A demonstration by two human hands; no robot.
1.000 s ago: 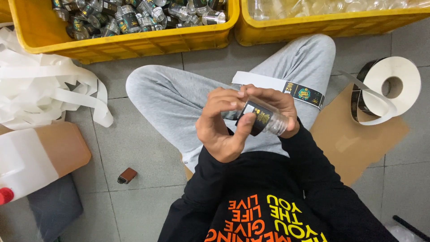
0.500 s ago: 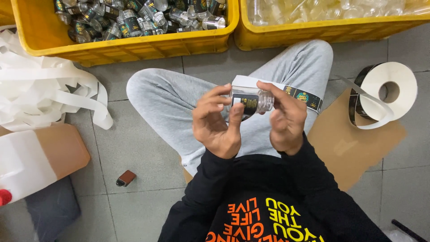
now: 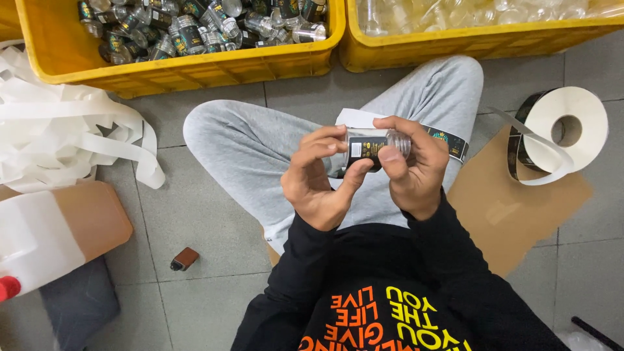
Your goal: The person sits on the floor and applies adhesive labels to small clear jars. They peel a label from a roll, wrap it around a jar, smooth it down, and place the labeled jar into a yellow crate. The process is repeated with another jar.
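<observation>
Hands, left hand [image 3: 318, 182] and right hand [image 3: 413, 166], pinch a clear bottle [image 3: 377, 144] bearing a black label.

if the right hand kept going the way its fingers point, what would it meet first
The right hand points leftward across the small clear bottle it holds, so it would likely meet the left hand first, though depth is unclear.

Small clear bottle [image 3: 377, 144] half hidden behind fingers of left hand [image 3: 322, 175] and right hand [image 3: 416, 162]; both yellow crates [image 3: 195, 65] cut off at top edge; bottle print too small to tell.
</observation>
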